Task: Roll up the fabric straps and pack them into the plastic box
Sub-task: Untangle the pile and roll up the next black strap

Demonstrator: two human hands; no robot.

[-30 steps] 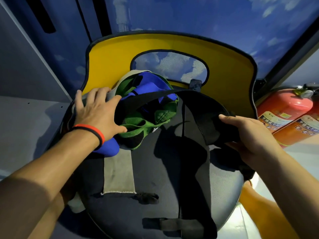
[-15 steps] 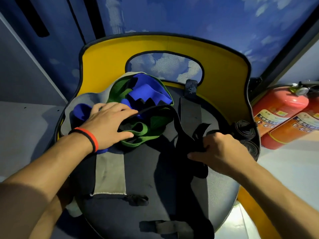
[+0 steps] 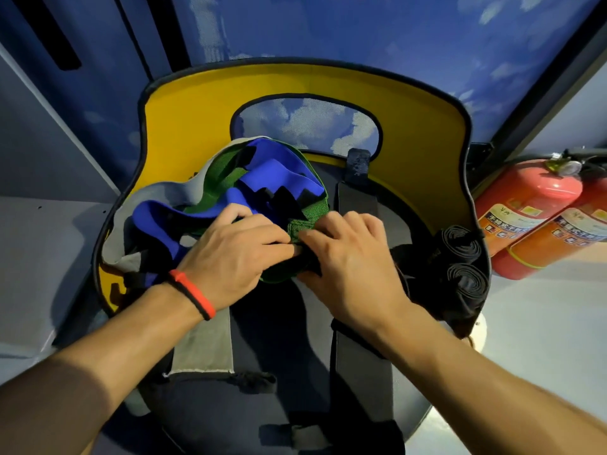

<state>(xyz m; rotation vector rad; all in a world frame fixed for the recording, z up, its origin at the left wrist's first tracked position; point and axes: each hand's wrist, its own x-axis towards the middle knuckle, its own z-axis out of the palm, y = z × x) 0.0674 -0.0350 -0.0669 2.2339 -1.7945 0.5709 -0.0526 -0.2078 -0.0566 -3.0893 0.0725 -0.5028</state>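
Note:
A tangle of fabric straps lies at the back left of a dark seat (image 3: 262, 349): a blue strap (image 3: 279, 178), a green strap (image 3: 312, 211), black and grey pieces. My left hand (image 3: 236, 257) and my right hand (image 3: 348, 261) meet in the middle of the pile. Both pinch the folded end of the green strap between fingers and thumb. Two rolled black straps (image 3: 463, 261) lie side by side at the seat's right edge. No plastic box is in view.
The seat has a yellow curved backrest (image 3: 410, 126) with an oval cutout. Two red fire extinguishers (image 3: 532, 208) lie on the pale floor to the right. Grey webbing bands (image 3: 207, 349) run across the seat cushion. A blue sky-patterned wall stands behind.
My right hand let go of the black strap and moved left to the pile. My left hand shifted right; both now pinch the green strap's end.

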